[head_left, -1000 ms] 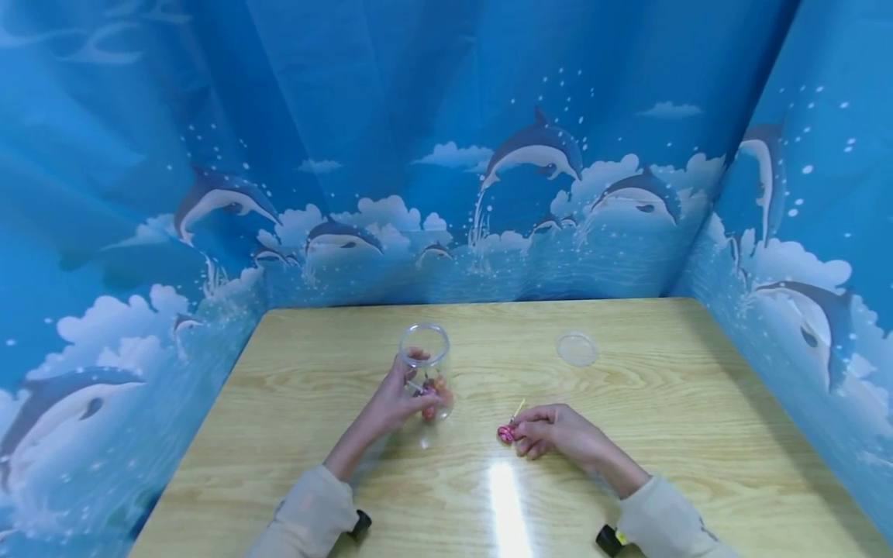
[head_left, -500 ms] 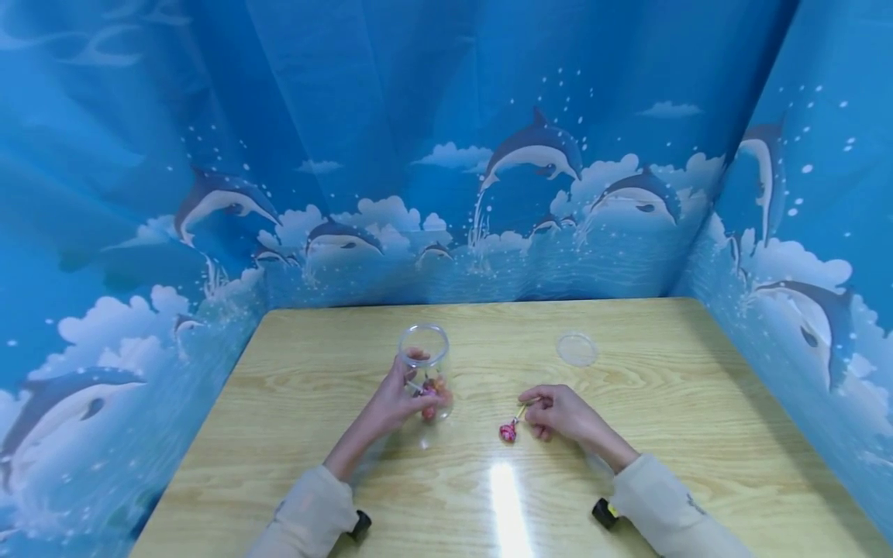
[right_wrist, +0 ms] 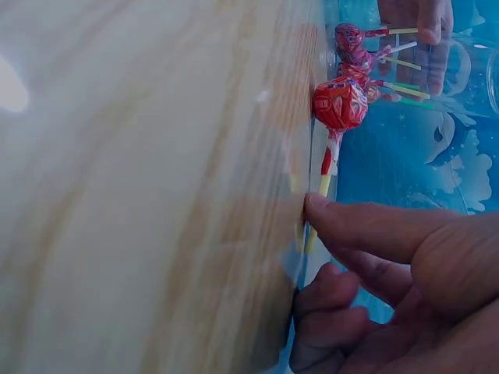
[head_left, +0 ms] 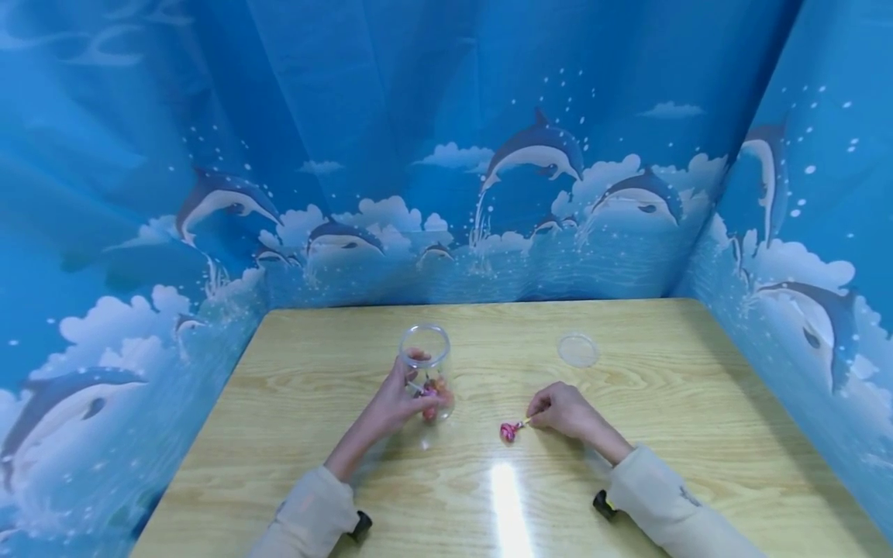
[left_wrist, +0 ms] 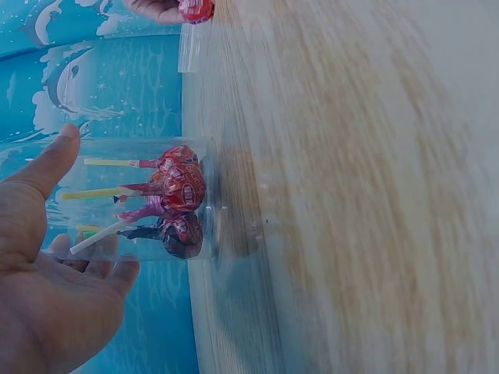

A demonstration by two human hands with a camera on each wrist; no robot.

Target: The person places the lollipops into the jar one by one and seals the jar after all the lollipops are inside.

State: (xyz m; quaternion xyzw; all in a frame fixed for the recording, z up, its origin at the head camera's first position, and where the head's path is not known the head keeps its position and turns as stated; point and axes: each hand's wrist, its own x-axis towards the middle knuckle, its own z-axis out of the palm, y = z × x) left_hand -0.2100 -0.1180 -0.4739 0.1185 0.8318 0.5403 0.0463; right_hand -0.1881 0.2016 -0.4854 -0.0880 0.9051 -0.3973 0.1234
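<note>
A clear open-topped jar [head_left: 425, 346] stands upright on the table, with several wrapped lollipops [left_wrist: 181, 187] at its bottom, sticks upward. The left hand [head_left: 396, 403] grips the jar's side, its thumb and fingers around the wall in the left wrist view [left_wrist: 66, 288]. A red-wrapped lollipop [head_left: 508, 432] lies low at the tabletop, to the right of the jar. The right hand [head_left: 568, 413] pinches its yellow stick between thumb and fingertips; in the right wrist view the wrapped head [right_wrist: 341, 103] points away from the hand [right_wrist: 398, 288].
A clear round lid [head_left: 577, 349] lies flat on the wooden table [head_left: 335, 341], toward the back right. Blue curtains with dolphins [head_left: 391, 263] hang behind the table and along both sides. Black devices [head_left: 360, 526] are at both wrists.
The right hand has shifted from beside the lollipop's head to its stick and a little away from the jar. The stick now leans lower, toward the right. The left hand and jar have stayed put.
</note>
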